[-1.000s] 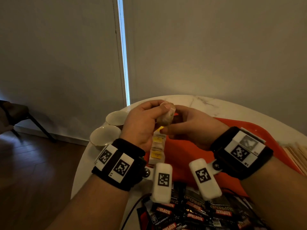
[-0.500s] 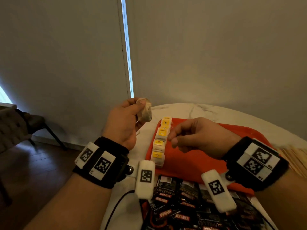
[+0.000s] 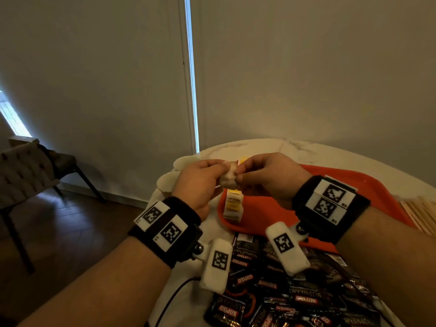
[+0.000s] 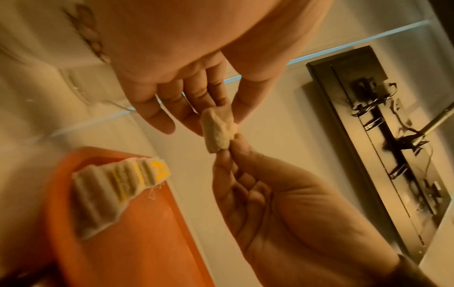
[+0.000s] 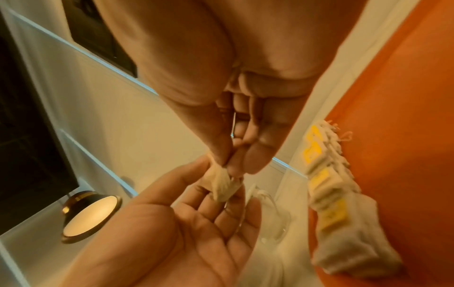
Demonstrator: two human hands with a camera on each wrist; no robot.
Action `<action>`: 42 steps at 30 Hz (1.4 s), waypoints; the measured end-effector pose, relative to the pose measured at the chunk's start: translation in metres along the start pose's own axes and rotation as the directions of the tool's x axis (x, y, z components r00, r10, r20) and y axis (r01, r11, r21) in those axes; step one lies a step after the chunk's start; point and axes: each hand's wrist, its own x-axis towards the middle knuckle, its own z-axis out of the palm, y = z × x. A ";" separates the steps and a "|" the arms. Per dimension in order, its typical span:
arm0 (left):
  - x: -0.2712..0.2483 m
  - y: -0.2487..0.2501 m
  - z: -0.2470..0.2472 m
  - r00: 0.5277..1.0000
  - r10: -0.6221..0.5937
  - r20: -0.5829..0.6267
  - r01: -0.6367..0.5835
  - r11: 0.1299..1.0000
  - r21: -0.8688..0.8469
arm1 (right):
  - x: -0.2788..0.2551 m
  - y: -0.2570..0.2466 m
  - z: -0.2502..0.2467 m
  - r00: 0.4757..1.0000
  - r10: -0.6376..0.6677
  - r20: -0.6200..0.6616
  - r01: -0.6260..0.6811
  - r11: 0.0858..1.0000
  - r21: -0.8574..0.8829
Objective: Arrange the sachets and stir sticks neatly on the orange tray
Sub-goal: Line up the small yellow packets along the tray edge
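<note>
Fingertips of both hands, left [image 3: 197, 182] and right [image 3: 269, 178], pinch one crumpled sachet [image 3: 229, 178] above the orange tray [image 3: 271, 213].

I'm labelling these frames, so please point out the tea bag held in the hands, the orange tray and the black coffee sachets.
tea bag [image 4: 219, 130], left wrist view, middle of its pouch.
orange tray [image 3: 264, 213], head view, bare floor of the tray.
black coffee sachets [image 3: 295, 298], head view, middle of the pile.

The black sachets [image 3: 278, 289] at the table's near edge carry "KOPIKO" in white on red bands, and "SUPREME" beside it, seen upside down in the head view.
</note>
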 end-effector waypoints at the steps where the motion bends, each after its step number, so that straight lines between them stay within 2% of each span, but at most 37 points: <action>1: -0.002 -0.002 -0.002 1.000 -0.017 0.006 0.017 1.000 0.004 | 0.001 0.005 0.001 0.999 0.053 -0.006 -0.053 0.999 0.006; 5: -0.009 -0.005 -0.008 0.998 -0.057 0.019 0.056 0.997 0.056 | 0.000 0.024 0.002 0.966 0.257 -0.018 -0.257 0.966 0.011; 10: -0.014 -0.006 -0.013 0.992 -0.125 0.028 0.121 0.984 0.129 | 0.002 0.031 0.006 0.929 0.369 -0.002 -0.367 0.926 0.091; 17: -0.018 -0.005 -0.013 0.983 -0.173 0.061 0.155 0.963 0.221 | 0.008 0.034 0.015 0.897 0.443 -0.014 -0.443 0.895 -0.059; 23: -0.014 -0.008 -0.011 0.977 -0.198 0.083 0.163 0.935 0.315 | 0.008 0.029 0.012 0.920 0.384 -0.076 -0.391 0.911 -0.134; 28: -0.011 -0.011 -0.009 0.972 -0.224 0.071 0.186 0.919 0.348 | 0.005 0.028 0.019 0.901 0.427 -0.074 -0.428 0.850 -0.305; 31: -0.015 -0.006 -0.009 0.973 -0.220 0.066 0.184 0.918 0.352 | 0.002 0.026 0.015 0.917 0.395 -0.065 -0.400 0.905 -0.144; 34: -0.013 -0.003 -0.009 0.978 -0.201 0.058 0.170 0.925 0.339 | 0.000 0.029 0.009 0.920 0.375 -0.113 -0.372 0.927 0.043; 37: -0.008 0.002 -0.004 0.980 -0.195 0.039 0.171 0.926 0.335 | -0.001 0.034 0.010 0.896 0.426 -0.123 -0.412 0.903 0.124; 42: 0.000 0.004 0.002 0.966 -0.256 0.024 0.230 0.901 0.368 | -0.002 0.038 0.020 0.877 0.475 -0.072 -0.445 0.860 0.249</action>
